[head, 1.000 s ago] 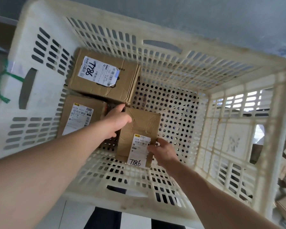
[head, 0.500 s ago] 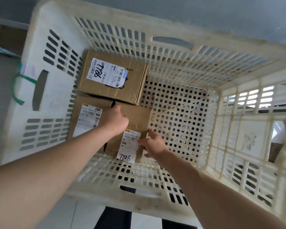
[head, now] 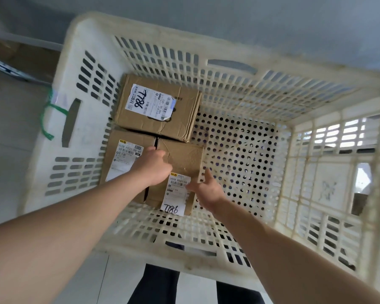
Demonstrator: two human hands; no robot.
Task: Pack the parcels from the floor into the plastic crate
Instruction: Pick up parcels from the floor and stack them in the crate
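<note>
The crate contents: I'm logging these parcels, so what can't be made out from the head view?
- Left-hand parcel: the left hand and forearm hide part of its label.
- Near parcel: both the left hand and right hand overlap it; small label print unreadable.
- Far parcel: only "7786" reads; fine print too small.
- Crate: right rim cut off by the frame edge and blurred.

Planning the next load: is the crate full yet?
No. Three parcels fill the crate's left side; its right floor is bare.

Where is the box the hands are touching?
In the head view, the box sits on the crate floor at the near left, beside another box and just in front of the bigger box.
</note>
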